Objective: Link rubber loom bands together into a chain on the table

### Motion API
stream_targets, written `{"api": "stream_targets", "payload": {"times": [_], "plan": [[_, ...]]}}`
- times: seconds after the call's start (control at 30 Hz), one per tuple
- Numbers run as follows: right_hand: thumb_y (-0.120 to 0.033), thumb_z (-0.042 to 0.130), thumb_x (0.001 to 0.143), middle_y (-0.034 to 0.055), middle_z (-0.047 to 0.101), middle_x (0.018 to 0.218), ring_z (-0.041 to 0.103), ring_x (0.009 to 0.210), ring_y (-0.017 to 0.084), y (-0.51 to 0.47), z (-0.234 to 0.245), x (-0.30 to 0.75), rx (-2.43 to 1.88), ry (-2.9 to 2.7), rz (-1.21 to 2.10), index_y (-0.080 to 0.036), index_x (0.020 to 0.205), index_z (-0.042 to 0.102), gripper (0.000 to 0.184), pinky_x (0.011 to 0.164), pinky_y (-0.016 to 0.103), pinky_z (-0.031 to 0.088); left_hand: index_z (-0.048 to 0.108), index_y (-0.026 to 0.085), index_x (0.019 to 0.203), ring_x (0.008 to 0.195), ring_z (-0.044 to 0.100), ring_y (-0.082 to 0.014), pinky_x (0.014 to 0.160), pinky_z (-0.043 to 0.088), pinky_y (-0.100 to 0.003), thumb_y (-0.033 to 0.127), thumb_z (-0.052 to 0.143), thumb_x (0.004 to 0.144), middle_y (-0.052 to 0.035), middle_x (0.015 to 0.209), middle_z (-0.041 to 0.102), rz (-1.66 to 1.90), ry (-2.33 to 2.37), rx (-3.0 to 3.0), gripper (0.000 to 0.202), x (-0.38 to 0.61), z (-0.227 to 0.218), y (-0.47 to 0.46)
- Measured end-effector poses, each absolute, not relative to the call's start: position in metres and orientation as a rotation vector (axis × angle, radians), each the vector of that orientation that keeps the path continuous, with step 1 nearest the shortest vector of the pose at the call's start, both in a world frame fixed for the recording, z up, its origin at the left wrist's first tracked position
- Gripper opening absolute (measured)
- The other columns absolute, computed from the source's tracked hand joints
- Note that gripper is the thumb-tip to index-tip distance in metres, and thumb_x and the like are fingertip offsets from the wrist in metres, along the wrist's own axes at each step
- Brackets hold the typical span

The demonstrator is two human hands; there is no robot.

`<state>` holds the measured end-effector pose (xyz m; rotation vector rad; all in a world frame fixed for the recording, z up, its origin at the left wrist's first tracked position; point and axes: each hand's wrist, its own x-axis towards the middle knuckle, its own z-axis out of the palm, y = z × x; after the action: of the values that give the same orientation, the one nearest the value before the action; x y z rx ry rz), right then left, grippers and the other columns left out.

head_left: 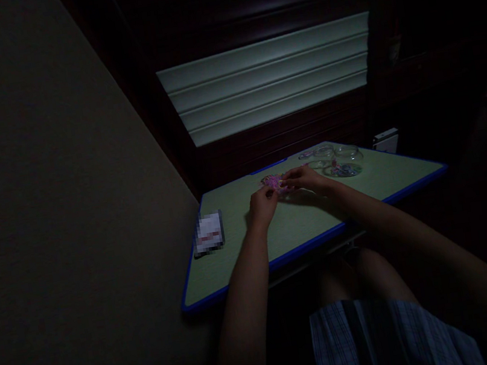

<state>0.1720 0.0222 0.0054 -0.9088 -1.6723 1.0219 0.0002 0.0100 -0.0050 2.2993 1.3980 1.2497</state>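
A small pink, frilly-looking bunch [273, 183] with some yellow in it lies on the pale green table [236, 257]. The dim light hides whether it is one piece or a heap of small pieces. Curled at its near left side is my left hand [263, 206], fingers closed. My right hand [308, 179] reaches in from the right, its fingertips brought together at the bunch's right edge. What is between the fingers of either hand is too small to make out. Just beyond my right hand stands a clear round container [346, 162] with small multicoloured bits in its bottom.
Another clear round container [323, 151] stands farther back. A white item [209, 233], blurred out, lies at the table's left edge. The table has a blue rim [316, 239]. A wall [68, 202] rises close on the left, and slatted panels [273, 77] stand behind.
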Motion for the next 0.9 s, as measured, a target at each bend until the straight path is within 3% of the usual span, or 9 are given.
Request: {"api": "stream_targets", "payload": {"times": [0.33,0.9], "plan": [[-0.04,0.065,0.061,0.0023,0.061,0.07,0.05,0.057,0.008,0.016,0.008,0.17,-0.859,-1.721,1.069,-0.011,0.082,0.063,0.036,0.056,0.021,0.039,0.065,0.012,0.084,0.075,0.06,-0.0132,0.073,0.046,-0.025,0.025,0.054,0.073,-0.0076,0.084,0.066,1.349,1.319,2.154,0.02,0.005,-0.004,0.011],[-0.039,0.065,0.06,0.0021,0.059,0.062,0.048,0.054,0.008,0.013,0.008,0.166,-0.88,-1.795,1.04,-0.009,0.075,0.063,0.033,0.054,0.022,0.037,0.064,0.012,0.079,0.072,0.059,-0.012,0.071,0.046,-0.024,0.023,0.055,0.07,-0.0053,0.079,0.066,1.366,1.278,2.166,0.016,0.004,-0.005,0.013]]}}
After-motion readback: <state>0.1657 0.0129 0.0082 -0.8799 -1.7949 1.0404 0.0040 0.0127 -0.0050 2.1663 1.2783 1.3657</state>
